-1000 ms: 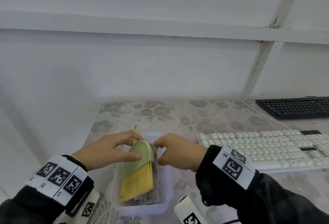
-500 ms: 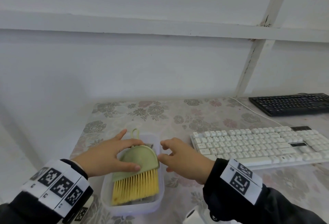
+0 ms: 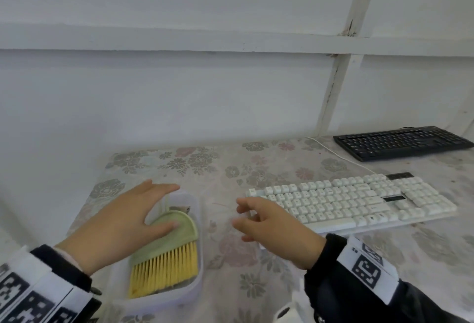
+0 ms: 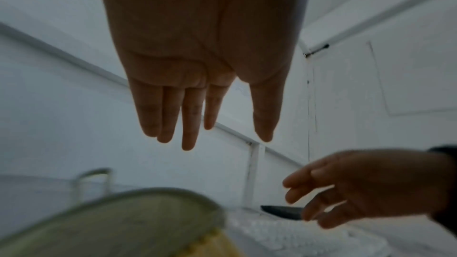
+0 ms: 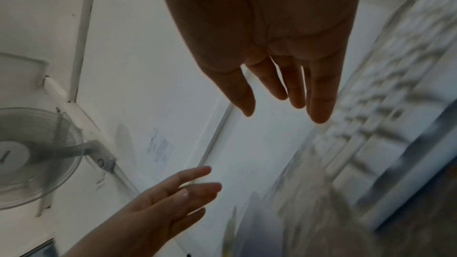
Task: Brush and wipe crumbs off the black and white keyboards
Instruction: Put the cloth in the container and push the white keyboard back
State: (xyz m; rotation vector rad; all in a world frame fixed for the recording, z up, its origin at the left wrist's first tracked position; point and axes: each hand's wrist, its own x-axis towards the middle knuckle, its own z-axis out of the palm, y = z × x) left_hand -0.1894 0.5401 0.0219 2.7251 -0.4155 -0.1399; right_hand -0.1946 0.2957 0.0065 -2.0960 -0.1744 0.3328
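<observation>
Table: flowered cloth (image 3: 256, 163) covers it.
White keyboard (image 3: 354, 202): right of centre, its near-left corner just beside the right hand.
Black keyboard (image 3: 402, 142): far right, well apart from both hands.
Tub (image 3: 198, 266): clear plastic, near left, holding the brush.
Brush (image 3: 174, 240): green back, yellow bristles pointing near.
Left hand (image 3: 120, 222): fingers spread straight, over the brush.
Right hand (image 3: 272, 225): loosely curled, holding nothing, between tub and white keyboard.

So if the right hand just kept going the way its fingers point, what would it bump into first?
Probably nothing soon. The right hand points left and away, across bare flowery tablecloth between the plastic tub and the white keyboard. It would likely pass the tub's far corner and reach the wall, though depth is unclear.
</observation>
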